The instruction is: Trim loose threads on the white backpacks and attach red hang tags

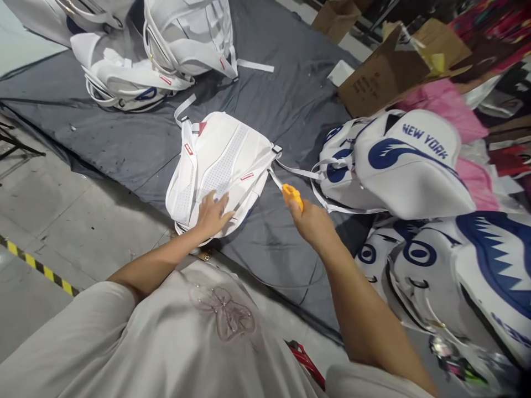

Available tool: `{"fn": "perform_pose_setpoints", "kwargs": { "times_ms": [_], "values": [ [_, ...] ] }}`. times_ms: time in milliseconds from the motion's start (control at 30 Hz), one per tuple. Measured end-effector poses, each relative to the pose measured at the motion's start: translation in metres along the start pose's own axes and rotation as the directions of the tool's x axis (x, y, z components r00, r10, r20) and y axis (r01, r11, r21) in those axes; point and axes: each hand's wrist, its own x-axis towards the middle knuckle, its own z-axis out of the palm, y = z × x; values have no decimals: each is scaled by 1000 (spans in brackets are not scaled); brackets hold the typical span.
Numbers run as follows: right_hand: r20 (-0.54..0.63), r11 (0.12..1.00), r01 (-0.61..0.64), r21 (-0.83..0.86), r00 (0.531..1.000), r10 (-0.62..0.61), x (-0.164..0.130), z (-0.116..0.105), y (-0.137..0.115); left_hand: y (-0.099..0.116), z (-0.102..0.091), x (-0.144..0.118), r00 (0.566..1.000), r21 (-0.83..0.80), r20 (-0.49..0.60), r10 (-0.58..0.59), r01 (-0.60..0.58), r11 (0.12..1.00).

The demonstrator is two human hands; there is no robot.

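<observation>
Head view: white backpack (pixel 228 149) at centre, on dark grey cloth (pixel 145 146), close to near edge. Lies with shoulder straps and perforated panel upward; red labels on straps, black buckle (pixel 277 149) at right corner. Left hand (pixel 213 215) on near part of backpack, fingers spread, palm down. Right hand (pixel 312 221) to right of backpack, closed around orange tool (pixel 292 197), thumb along it. Thin white strap (pixel 276 179) running from backpack's right side to tip of tool; cannot tell whether caught in it. At far left, more white backpacks (pixel 188 38) grouped on same cloth. At right, white-and-blue backpack (pixel 409 160) lettered NEW YORK; nearer, others with blue eye and tooth shapes (pixel 495 260). Far right: open cardboard box (pixel 385 69), pink material (pixel 448 108). Near left, on floor, yellow-and-black tape (pixel 37 264).
</observation>
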Motion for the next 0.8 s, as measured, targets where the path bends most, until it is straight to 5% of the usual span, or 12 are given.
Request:
{"fn": "perform_pose_setpoints", "kwargs": {
  "times_ms": [67, 133, 200, 267, 333, 533, 700, 800],
  "values": [
    [58, 1000, 30, 8, 998, -30, -12, 12, 1, -18, -22, 0, 955, -204, -277, -105, 48, 978],
    [149, 998, 59, 35, 987, -64, -25, 26, 3, -37, -44, 3, 822, -488, -402, -404, 181, 854],
    [197, 999, 28, 36, 980, -35, -36, 42, 4, -51, -60, 9, 686, -753, -243, -686, 313, 580],
    [204, 999, -39, 8, 978, 37, -44, 55, 3, -58, -70, 17, 616, -867, 13, -788, 400, 297],
    [220, 997, -71, 16, 973, 66, -52, 68, -1, -61, -75, 25, 580, -869, 161, -798, 467, 164],
    [326, 998, -56, 21, 944, 46, -91, 109, -30, -80, -95, 40, 455, -765, 429, -780, 642, -46],
    [186, 992, -82, -95, 978, 98, -99, 141, -61, -96, -97, 37, 511, -727, 667, -542, 607, -322],
    [212, 996, -75, -53, 974, 84, -87, 148, -81, -95, -82, 36, 543, -646, 763, -350, 643, -411]
  ]
}}
